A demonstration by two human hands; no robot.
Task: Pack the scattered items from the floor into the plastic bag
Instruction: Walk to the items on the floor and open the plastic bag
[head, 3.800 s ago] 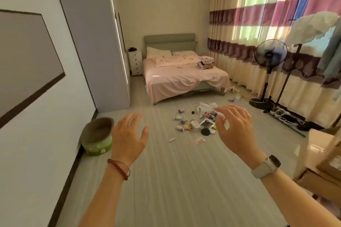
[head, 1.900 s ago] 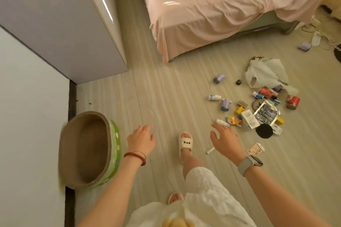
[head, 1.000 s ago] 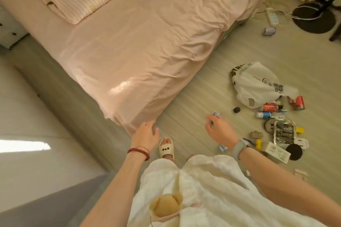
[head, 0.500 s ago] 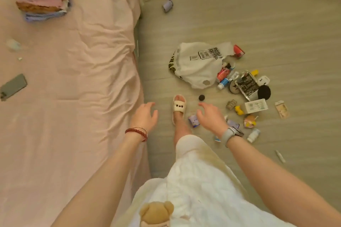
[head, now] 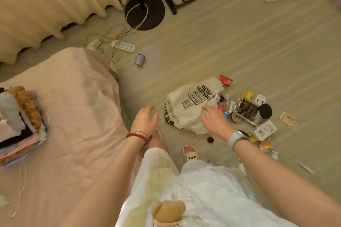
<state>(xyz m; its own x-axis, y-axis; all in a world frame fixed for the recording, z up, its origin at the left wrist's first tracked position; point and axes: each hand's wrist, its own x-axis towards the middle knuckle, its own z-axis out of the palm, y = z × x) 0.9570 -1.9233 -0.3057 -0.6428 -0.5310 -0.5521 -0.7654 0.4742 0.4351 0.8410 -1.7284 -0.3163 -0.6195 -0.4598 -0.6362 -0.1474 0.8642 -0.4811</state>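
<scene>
Your left hand (head: 145,119) hangs over the floor just left of the white plastic bag (head: 190,109), fingers loosely spread and holding nothing. Your right hand (head: 214,121) hovers over the bag's right side, fingers relaxed and parted, also holding nothing; from this angle you cannot tell whether the fingertips touch the plastic.

The bag lies crumpled on the wooden floor (head: 239,46), its black printing facing up, close to the corner of the pink-sheeted bed (head: 70,116). The scattered items sit mostly to the bag's right: a red can (head: 225,80) at its upper edge, a dark printed packet (head: 247,111), a black round lid (head: 265,110) touching that packet, a white box (head: 265,130) just below it, a small yellow block (head: 248,95), and a flat card packet (head: 288,121) farther right. A small black cap (head: 210,140) lies just below the bag, near your slippered foot (head: 191,153). A lilac can (head: 139,59) rests well apart, up near the power strip (head: 123,45). A stack of folded clothes (head: 20,123) sits on the bed.
</scene>
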